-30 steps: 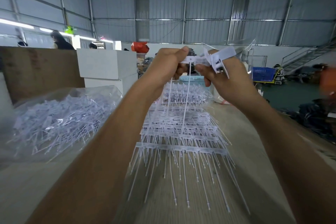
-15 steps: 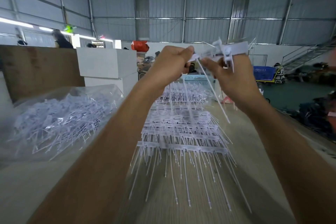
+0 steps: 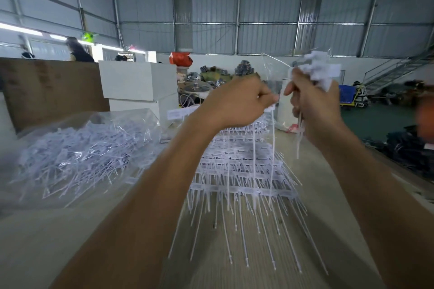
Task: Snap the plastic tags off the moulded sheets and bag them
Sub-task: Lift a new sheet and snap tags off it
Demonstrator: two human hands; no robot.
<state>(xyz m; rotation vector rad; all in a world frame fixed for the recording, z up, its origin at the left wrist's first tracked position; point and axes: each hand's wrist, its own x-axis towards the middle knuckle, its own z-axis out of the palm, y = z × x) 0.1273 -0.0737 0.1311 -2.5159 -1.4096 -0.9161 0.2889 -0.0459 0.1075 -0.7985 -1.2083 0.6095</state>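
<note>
Many loose tags already filled the bag (image 3: 77, 155) on the left, while the left hand (image 3: 237, 103) pinched a raised sheet (image 3: 253, 166), the right hand (image 3: 312, 105) clutched snapped tags (image 3: 317, 70), and stacked sheets (image 3: 244, 185) remained on the table (image 3: 70, 237).

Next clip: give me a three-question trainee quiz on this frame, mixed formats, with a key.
1. True or false: the right hand holds a bunch of snapped-off tags.
2. The clear bag of loose tags lies on which side of the moulded sheets? A) the person's left B) the person's right
3. Fill in: the left hand pinches the top of a moulded ____.

Key: 1 true; 2 A; 3 sheet.
</note>
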